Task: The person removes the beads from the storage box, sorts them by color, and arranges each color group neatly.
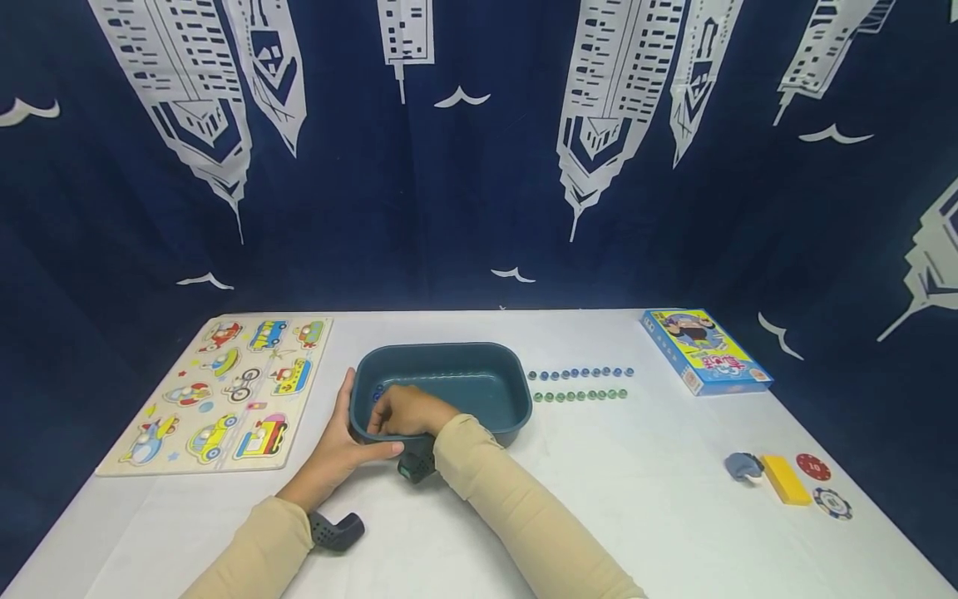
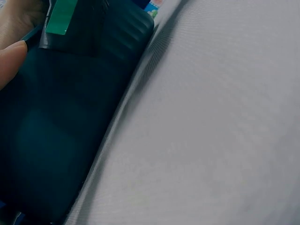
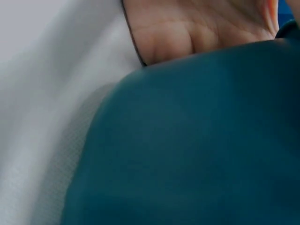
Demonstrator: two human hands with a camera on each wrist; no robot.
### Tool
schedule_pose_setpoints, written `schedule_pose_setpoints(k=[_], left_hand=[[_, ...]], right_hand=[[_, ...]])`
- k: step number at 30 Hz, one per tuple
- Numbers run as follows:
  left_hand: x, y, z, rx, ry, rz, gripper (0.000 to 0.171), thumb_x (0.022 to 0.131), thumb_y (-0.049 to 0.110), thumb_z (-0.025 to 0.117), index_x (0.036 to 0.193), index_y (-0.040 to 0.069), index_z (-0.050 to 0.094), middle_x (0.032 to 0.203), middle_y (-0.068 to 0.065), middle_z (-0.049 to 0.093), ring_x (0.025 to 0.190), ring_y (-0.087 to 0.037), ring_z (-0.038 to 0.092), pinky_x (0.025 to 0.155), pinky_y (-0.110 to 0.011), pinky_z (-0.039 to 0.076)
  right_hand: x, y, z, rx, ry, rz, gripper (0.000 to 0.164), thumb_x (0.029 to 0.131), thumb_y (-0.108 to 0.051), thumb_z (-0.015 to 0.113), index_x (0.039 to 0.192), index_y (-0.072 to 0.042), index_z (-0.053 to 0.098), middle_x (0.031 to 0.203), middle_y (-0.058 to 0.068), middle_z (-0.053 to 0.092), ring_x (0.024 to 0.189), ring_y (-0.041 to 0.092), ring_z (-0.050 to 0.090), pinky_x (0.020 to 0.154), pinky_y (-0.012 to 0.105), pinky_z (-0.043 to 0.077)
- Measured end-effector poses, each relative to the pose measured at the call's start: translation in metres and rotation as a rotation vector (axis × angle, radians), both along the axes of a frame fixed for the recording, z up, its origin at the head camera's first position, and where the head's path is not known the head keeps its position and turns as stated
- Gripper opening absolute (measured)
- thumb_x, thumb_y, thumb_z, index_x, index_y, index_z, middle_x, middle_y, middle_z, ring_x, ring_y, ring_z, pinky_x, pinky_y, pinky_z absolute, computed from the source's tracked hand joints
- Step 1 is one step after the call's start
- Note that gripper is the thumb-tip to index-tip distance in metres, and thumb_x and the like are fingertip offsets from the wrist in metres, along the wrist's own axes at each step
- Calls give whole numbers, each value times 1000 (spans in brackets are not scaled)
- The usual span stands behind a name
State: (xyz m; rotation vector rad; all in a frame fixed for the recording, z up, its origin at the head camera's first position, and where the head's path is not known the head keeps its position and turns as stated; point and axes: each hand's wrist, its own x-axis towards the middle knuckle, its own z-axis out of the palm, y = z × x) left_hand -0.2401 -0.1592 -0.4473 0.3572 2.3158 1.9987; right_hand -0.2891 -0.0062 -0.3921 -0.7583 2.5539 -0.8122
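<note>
A dark teal rectangular tub (image 1: 467,387) stands on the white table. My left hand (image 1: 338,453) rests against its front left corner, fingers straight up along the left side and thumb stretched along the front. In the left wrist view that thumb (image 2: 10,63) is beside the tub wall (image 2: 61,122). Over the front rim, my right hand (image 1: 413,410) reaches into the left end of the tub, fingers bent downward. Small blue glass marbles (image 1: 378,391) lie near those fingers. The tub wall (image 3: 178,136) hides the fingertips in the right wrist view; I cannot tell whether they pinch a marble.
Right of the tub run a row of blue marbles (image 1: 585,373) and a row of green marbles (image 1: 581,396). A vehicle puzzle board (image 1: 247,408) lies at left, a boxed game (image 1: 703,349) at back right. A yellow block (image 1: 785,480), a grey-blue object (image 1: 743,466) and two chips (image 1: 813,467) lie at right.
</note>
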Motion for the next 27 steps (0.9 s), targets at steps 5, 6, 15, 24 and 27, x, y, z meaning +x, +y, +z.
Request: schedule_pose_setpoints(k=[5,6,15,24,27], left_hand=[[-1,2,-2,31,6,-11,132,74,14,87,159,30,-13,166,-3,-15,152,-31,-8,120,-60,-3],[-1,3,-2,39,9,-13,133,73,13,87,159,28,-13,166,-4,-14,153,-32,-7,120,-60,-3],[-3,6,0,25,2,-1,134,71,14,87,159,25,-13,167,-4,-9,153,-31,-11,118,-64,-8],[-3,4,-2,17,3,26,136,69,13,90,160,24,-10,168,-2,-7,153,-28,-12,118,-62,-8],[-3,3,-1,8,4,33,136,68,12,90,160,24,-10,168,-2,-8,152,-27,-13,118,-62,-8]], right_hand=[[3,8,7,-36,39,3,4,86,-7,75,84,-11,77,81,-5,71,77,5,58,74,21,48],[4,11,10,-52,53,9,4,86,-7,75,85,-10,76,81,-5,72,75,5,58,73,20,47],[11,69,39,-330,56,104,11,90,-8,72,99,-4,74,85,-1,71,74,28,68,63,27,59],[3,166,39,-659,-11,-36,23,93,-8,68,113,5,67,91,10,68,75,28,63,71,40,59],[0,200,38,-710,-7,-141,27,94,-9,67,115,7,64,93,7,68,75,17,62,71,32,59]])
